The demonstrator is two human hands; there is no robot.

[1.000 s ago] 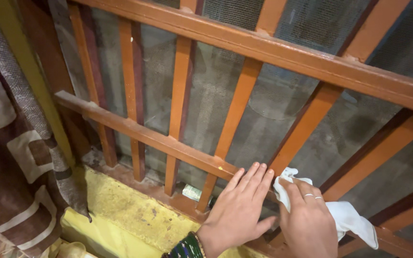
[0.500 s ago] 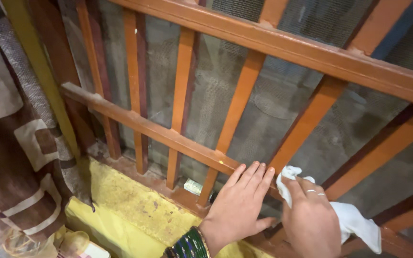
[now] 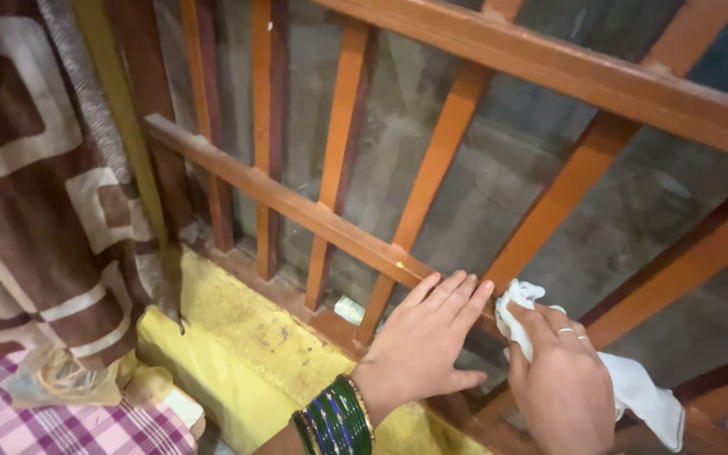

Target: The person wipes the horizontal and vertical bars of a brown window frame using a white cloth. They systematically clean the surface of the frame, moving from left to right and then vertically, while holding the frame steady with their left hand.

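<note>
Left hand (image 3: 425, 341): flat and spread, palm down, fingers together and stretched forward, fingertips resting on the lower horizontal rail (image 3: 297, 206) of the wooden window grille. Holds nothing. Green and dark bangles (image 3: 335, 418) on the wrist.

Right hand (image 3: 562, 383): fingers curled down over a white cloth (image 3: 634, 388), pressing it against the same rail, just beside the left hand. Two rings show on the fingers. One bunched end of the cloth sticks out past the fingertips near an upright bar; the other end trails out to the right below the hand.

Window grille: orange-brown painted wood, upright bars (image 3: 436, 160) crossed by the lower rail and an upper rail (image 3: 566, 72); paint worn and dusty in places. Grey mesh and a dull grey surface behind the bars.

Sill (image 3: 246, 337): yellow, stained and scuffed, running below the grille from the left towards the hands.

Small pale object (image 3: 349, 309): lying at the foot of the bars, near the left hand's fingertips; too small to tell what it is.

Curtain (image 3: 35, 177): brown with cream square pattern, hanging at the left edge.

Checked fabric (image 3: 61, 425): pink and white, bottom left corner, with a crumpled clear plastic piece (image 3: 61, 375) lying on it.
</note>
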